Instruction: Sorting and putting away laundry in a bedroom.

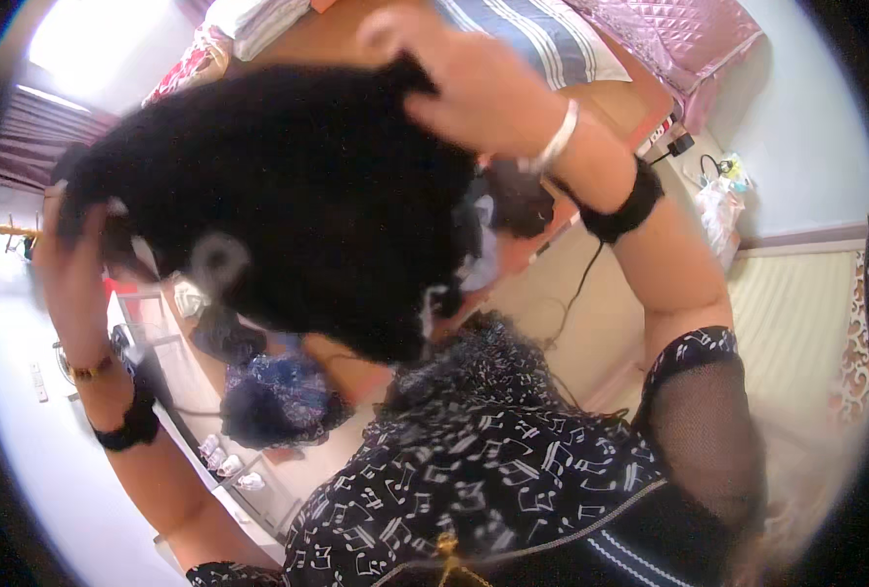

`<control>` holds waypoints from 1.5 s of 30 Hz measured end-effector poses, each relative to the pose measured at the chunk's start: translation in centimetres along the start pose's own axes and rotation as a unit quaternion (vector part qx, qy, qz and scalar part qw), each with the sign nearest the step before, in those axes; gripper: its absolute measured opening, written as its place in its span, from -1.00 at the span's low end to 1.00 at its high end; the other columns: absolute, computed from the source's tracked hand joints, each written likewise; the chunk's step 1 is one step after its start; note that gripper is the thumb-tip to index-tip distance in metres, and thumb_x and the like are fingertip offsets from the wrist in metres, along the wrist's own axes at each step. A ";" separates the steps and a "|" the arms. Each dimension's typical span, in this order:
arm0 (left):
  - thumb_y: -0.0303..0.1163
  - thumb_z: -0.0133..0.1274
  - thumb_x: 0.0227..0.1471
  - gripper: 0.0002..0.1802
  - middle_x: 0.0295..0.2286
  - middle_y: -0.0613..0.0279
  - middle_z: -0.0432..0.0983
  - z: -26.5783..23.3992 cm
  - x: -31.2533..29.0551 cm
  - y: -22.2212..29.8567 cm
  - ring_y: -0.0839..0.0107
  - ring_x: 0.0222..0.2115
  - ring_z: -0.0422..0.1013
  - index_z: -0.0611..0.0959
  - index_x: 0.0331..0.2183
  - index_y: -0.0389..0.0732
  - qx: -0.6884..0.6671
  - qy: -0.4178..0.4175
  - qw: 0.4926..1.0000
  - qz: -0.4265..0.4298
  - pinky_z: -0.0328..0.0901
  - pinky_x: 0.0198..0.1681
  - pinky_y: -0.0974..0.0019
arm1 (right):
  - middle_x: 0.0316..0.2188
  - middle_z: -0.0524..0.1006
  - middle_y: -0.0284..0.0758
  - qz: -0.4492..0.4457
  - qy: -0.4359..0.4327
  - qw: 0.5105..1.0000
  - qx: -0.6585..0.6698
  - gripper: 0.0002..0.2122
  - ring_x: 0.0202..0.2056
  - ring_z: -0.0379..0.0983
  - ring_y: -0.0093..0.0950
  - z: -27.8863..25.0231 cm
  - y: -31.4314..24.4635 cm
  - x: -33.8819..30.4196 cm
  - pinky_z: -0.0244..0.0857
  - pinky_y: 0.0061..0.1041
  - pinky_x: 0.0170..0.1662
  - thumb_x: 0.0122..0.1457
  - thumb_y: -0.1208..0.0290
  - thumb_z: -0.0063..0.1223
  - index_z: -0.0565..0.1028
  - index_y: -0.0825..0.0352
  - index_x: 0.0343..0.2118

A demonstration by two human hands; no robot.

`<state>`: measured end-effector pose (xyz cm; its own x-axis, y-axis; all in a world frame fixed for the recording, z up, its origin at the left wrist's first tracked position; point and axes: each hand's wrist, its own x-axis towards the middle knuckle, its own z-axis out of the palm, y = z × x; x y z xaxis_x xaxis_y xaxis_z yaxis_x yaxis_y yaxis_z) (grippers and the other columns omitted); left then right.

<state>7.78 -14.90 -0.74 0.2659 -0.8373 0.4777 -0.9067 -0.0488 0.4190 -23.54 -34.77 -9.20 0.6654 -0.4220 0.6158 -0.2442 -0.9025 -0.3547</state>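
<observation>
A black garment [297, 186] is held up and spread between my two hands, covering much of the view. It has a pale ring-shaped mark low on its left part and a whitish patch along its right edge. My right hand [474, 83] pinches its upper right edge between thumb and fingers. At the left end my left hand [74, 264] has its fingers curled on the dark cloth, partly blurred. Both wrists wear black bands; a white bracelet [558, 137] also circles the right one. What lies behind the garment is hidden.
Below the garment lie a blue patterned cloth [283, 377] and a dark heap of cloth [227, 335]. Shoes [229, 465] stand at lower left. Beyond are a striped cloth [542, 44] and a pink quilted cover [664, 44]. A plastic bag [720, 215] sits right, near a hanging cable [581, 289].
</observation>
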 end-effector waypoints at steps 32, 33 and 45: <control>-0.63 0.05 -0.11 -0.70 -0.31 0.19 0.52 18.8 -5.8 4.5 0.50 -0.31 0.41 0.56 -0.22 -0.29 -0.120 -0.136 0.983 -0.037 0.30 -0.20 0.43 | -0.43 0.49 -0.14 0.288 0.089 0.952 0.042 -0.78 -0.33 0.43 -0.17 8.5 13.3 -15.6 0.31 -0.39 -0.26 -0.26 0.65 0.00 0.41 0.32 -0.45; -0.61 0.05 -0.09 -0.71 -0.31 0.19 0.51 18.3 -4.7 4.4 0.52 -0.31 0.40 0.55 -0.21 -0.32 -0.117 -0.094 0.989 -0.016 0.29 -0.20 0.45 | -0.44 0.49 -0.15 0.275 0.109 0.954 0.054 -0.77 -0.35 0.44 -0.18 7.9 13.9 -14.0 0.31 -0.38 -0.28 -0.25 0.62 0.03 0.40 0.32 -0.43; -0.47 0.00 0.00 -0.73 -0.27 0.23 0.52 7.8 5.8 8.7 0.54 -0.26 0.41 0.57 -0.18 -0.24 -0.066 0.097 0.992 0.045 0.27 -0.15 0.48 | -0.56 0.49 -0.21 0.213 0.087 0.968 0.101 -0.77 -0.54 0.45 -0.37 3.2 10.8 -7.2 0.31 -0.44 -0.42 -0.13 0.38 0.18 0.48 0.32 -0.37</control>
<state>-1.11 -24.45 -0.36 0.2556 -0.7144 0.6513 -0.8822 0.1033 0.4595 -28.74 -41.18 -19.71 0.4019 -0.7765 0.4853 -0.3162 -0.6150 -0.7223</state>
